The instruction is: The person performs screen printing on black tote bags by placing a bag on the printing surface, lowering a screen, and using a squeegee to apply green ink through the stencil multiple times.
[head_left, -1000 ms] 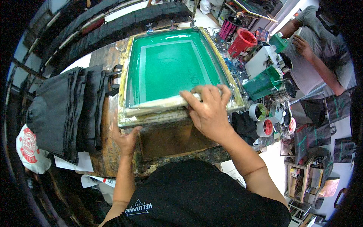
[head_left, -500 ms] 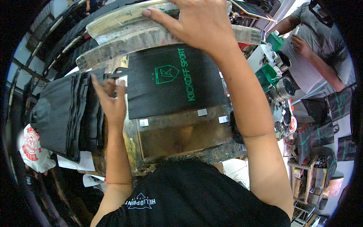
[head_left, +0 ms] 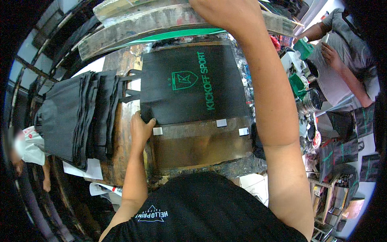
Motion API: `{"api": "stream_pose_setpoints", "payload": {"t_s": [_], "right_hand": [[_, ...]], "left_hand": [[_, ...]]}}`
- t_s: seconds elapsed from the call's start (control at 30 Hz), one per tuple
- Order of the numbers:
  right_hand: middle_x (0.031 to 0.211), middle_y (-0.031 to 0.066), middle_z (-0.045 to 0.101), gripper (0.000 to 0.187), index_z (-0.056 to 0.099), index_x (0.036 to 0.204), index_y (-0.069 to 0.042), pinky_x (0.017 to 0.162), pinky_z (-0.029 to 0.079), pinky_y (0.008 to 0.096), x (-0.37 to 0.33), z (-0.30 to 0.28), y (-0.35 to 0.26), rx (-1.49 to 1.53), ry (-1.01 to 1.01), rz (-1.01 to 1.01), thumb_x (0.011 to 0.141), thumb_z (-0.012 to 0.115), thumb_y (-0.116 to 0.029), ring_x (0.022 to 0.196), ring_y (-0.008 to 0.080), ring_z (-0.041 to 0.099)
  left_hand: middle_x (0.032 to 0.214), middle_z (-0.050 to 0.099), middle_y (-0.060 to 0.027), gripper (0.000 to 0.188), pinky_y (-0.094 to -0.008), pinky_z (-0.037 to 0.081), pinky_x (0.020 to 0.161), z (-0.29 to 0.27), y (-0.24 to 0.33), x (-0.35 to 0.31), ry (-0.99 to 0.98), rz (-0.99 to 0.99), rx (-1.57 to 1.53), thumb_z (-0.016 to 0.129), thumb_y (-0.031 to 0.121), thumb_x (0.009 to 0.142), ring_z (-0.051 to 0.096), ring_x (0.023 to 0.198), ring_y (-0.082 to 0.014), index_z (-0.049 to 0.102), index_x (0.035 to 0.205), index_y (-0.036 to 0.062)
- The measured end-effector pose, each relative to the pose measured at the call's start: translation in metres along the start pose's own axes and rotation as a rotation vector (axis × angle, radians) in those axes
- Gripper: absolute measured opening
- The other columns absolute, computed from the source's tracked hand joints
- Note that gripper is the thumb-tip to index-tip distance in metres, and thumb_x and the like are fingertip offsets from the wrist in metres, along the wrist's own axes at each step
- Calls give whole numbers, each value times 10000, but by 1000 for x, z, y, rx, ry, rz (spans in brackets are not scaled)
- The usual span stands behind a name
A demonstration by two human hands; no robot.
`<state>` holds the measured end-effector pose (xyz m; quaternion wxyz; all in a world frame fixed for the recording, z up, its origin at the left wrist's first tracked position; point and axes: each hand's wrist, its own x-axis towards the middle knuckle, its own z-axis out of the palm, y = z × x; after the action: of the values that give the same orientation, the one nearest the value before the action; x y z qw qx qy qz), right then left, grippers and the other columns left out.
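A black tote bag (head_left: 161, 92) with a green printed emblem and lettering lies flat on the brown printing board (head_left: 193, 147). My left hand (head_left: 142, 127) pinches its near left corner between thumb and fingers. At the top, my right hand (head_left: 231, 14) is on the wooden screen-printing frame (head_left: 161, 29), which stands tilted up beyond the bag; the fingertips are cut off by the picture's edge. Green shows along the frame's underside. Three small white tabs, one of them a near-left tab (head_left: 157, 131), sit along the bag's near edge.
A stack of black bags (head_left: 72, 109) lies on the left. At right stand green containers (head_left: 298, 85), cans (head_left: 309, 100) and a shelf (head_left: 324, 193). Printed bags (head_left: 338, 151) hang or lie there. One person (head_left: 342, 60) is at the far right, another (head_left: 33, 141) at the left.
My left hand has moved nearer to me, from beside the bag's handles to its near left corner, and grips it. The frame and my right hand have shifted farther up in the picture.
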<state>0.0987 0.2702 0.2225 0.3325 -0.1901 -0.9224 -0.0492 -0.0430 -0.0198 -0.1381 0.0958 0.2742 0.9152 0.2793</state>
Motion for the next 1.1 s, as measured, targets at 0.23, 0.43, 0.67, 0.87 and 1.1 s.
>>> {"api": "stream_pose_setpoints", "payload": {"t_s": [0.23, 0.43, 0.67, 0.87, 1.1], "right_hand": [[848, 121, 671, 560, 670, 1007, -93, 963, 445, 518, -20, 16, 8, 47, 186, -97, 1133, 308, -500, 873, 270, 652], [830, 81, 628, 607, 662, 1011, -112, 894, 445, 459, -5, -5, 6, 71, -61, -68, 1139, 249, -538, 830, 225, 595], [789, 111, 621, 570, 661, 902, -107, 872, 426, 468, -13, 9, 6, 7, 97, -29, 1135, 307, -489, 804, 255, 593], [939, 102, 697, 369, 702, 1171, -168, 830, 439, 514, -14, 32, 21, -94, 275, -189, 1055, 513, -463, 942, 317, 667], [958, 115, 706, 378, 691, 1217, -161, 841, 468, 524, -15, 26, 19, -142, 242, -175, 1100, 428, -406, 975, 335, 681]], "left_hand": [[1136, 724, -225, 415, -437, 563, 878, 5, 5, 23, 226, 143, -441, 755, 133, 931, 705, 1028, -326, 643, 1286, -51], [1112, 738, -118, 455, -240, 535, 631, -134, 80, 68, 237, 232, -631, 716, 55, 954, 691, 820, -114, 631, 1400, 29], [1099, 740, -61, 380, -202, 543, 690, -277, 11, 51, 267, 193, -800, 673, -19, 945, 691, 823, -79, 671, 1324, -4], [1044, 743, -23, 367, -176, 474, 551, -362, -124, -5, 482, -91, -755, 720, 39, 939, 673, 755, -52, 691, 1304, 53], [1061, 747, -67, 410, -280, 566, 707, -402, -283, -36, 760, -283, -729, 746, 19, 921, 706, 842, -155, 691, 1326, 51]]}}
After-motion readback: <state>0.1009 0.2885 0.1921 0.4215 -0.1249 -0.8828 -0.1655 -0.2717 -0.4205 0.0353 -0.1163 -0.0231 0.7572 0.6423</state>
